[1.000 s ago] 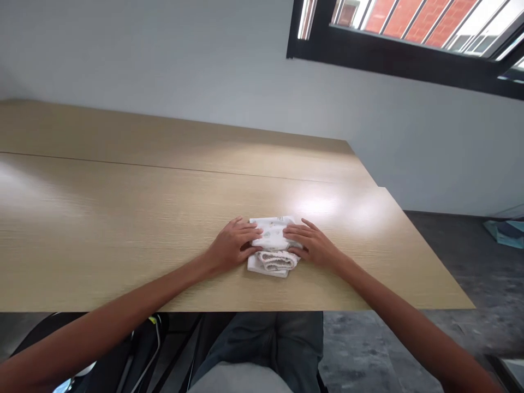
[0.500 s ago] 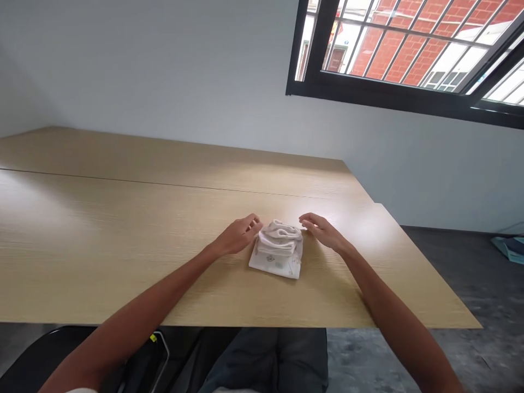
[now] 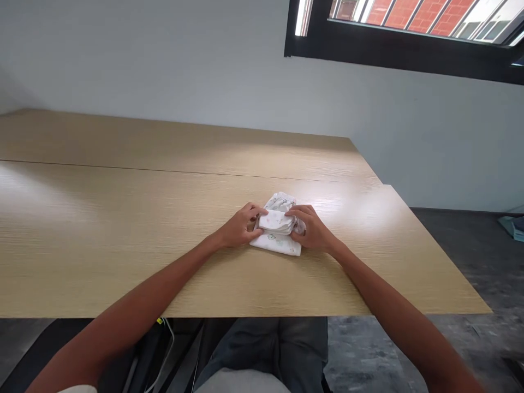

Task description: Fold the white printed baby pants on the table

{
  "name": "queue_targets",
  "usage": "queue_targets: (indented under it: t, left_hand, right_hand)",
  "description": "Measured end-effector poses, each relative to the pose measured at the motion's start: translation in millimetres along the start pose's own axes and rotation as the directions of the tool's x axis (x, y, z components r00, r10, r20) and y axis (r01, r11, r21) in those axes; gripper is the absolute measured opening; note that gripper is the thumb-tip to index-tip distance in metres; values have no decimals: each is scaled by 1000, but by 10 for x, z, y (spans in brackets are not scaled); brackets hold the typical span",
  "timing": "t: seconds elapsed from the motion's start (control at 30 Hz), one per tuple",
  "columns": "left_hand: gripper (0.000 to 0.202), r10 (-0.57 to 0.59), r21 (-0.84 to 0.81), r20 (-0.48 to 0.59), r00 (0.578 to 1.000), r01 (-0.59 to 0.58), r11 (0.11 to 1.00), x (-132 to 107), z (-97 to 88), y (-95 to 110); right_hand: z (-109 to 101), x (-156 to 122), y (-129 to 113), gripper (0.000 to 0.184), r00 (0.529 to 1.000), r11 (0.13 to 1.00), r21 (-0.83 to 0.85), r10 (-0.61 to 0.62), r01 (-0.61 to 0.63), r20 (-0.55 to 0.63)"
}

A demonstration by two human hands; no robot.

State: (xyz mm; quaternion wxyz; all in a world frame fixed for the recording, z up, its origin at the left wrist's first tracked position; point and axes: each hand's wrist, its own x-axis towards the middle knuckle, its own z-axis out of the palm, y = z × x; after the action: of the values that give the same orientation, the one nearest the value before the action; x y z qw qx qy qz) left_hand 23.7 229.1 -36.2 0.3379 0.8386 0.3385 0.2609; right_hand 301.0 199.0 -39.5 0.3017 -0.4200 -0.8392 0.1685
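Note:
A small white folded cloth [image 3: 279,240] with a faint printed pattern lies on the light wooden table [image 3: 123,218], a little right of centre. My left hand [image 3: 240,225] grips its left side, fingers curled onto the top fold. My right hand [image 3: 310,231] grips its right side, fingers bent over the upper layers. Both hands pinch the raised folded part together above the flat bottom layer.
The table runs wide to the left and back to a grey wall. Its right edge drops to a dark floor [image 3: 470,245]. A black-framed window [image 3: 401,38] sits at the upper right. My legs [image 3: 266,349] show under the near table edge.
One second ago both hands pressed flat on the cloth; then they lifted away from it with the bundle flipped over; now both hands have closed on the cloth's upper folds.

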Motion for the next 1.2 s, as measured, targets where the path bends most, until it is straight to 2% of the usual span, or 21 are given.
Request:
queue_targets:
  t: [0.17,0.3,0.37,0.43,0.53,0.63,0.7,0.73,0.8,0.87,0.93,1.0,1.07,1.13,1.2]
  left_hand:
    - [36,92,87,32,995,-94,992,0,27,74]
    - [34,188,210,-92,978,-166,964,18,85,80]
    - [21,235,267,-148,961,-190,945,31,114,86]
    - [15,260,278,-194,946,-201,939,29,119,103]
    - [11,282,221,-207,937,-236,946,-10,63,131]
    - [13,323,214,-53,945,-305,928,-62,-35,138]
    - [23,328,234,79,941,-338,912,-85,-75,145]
    - [27,332,242,115,936,-350,905,-94,-75,159]
    - [29,357,255,120,926,-376,891,-108,-24,216]
    - [29,390,286,117,913,-407,867,-127,87,305]
    - [41,397,331,182,900,-436,837,-146,223,390]
    - [52,378,352,246,892,-446,823,-155,334,429]
    - [46,380,325,249,891,-447,834,-151,388,405]
    - [30,399,269,207,893,-444,854,-143,381,344]
    - [26,411,221,155,898,-437,872,-141,336,293]
  right_hand:
    - [42,50,-37,23,995,1000,20,5,-4,-98]
    - [34,84,-48,19,976,963,258,129,-81,-173]
    - [16,94,-62,21,970,941,324,162,-96,-183]
    - [-20,88,-93,18,974,948,316,108,-41,-198]
    - [-123,43,-178,14,982,966,226,-91,128,-166]
    - [-264,-17,-274,21,965,954,167,-259,249,42]
    - [-333,-36,-301,24,948,947,192,-287,259,135]
    - [-351,-36,-294,24,952,945,213,-278,247,126]
    - [-346,-20,-235,19,977,953,227,-211,203,11]
    - [-299,5,-129,12,985,975,190,-86,114,-147]
    - [-230,25,-5,9,969,987,158,56,-18,-241]
    - [-156,31,110,16,954,976,161,180,-143,-241]
    - [-88,24,200,28,945,966,154,240,-209,-222]
    - [-33,8,265,38,952,972,99,231,-215,-202]
    - [3,-9,308,46,969,982,15,188,-188,-161]
